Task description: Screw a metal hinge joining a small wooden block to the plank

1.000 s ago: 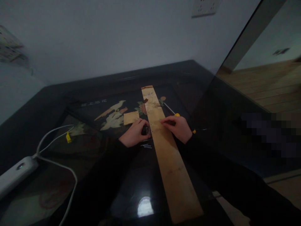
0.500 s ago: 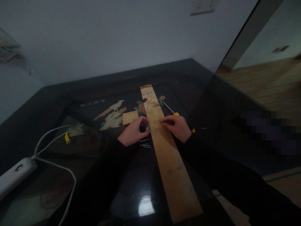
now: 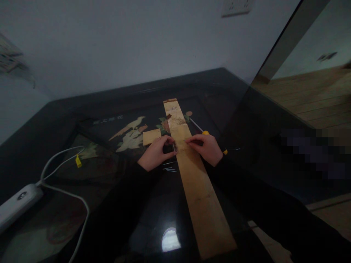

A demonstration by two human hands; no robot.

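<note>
A long wooden board [image 3: 201, 197] lies lengthwise on the dark table, its far end marked with bark. My left hand [image 3: 157, 151] is closed at the board's left edge, thumb and fingers around a small metal piece [image 3: 174, 146] that looks like a plate or hinge. Over the right part of the board, my right hand [image 3: 205, 146] is closed in a pinch; whatever is between its fingertips is too small to make out. Several screws [image 3: 170, 169] lie left of the board. A small square wooden piece [image 3: 151, 137] rests beyond my left hand, partly covered by it.
A screwdriver [image 3: 205, 133] with a yellow handle lies beyond my right hand. Another thin metal shaft [image 3: 234, 149] shows beside my right wrist. On the left are a white power strip [image 3: 20, 202] and its looping cable [image 3: 82, 199]. A wall stands behind the table [image 3: 153, 86].
My left hand has shifted slightly right, bringing the small metal piece onto the board's left edge. The piece has turned a little. My right hand has hardly moved.
</note>
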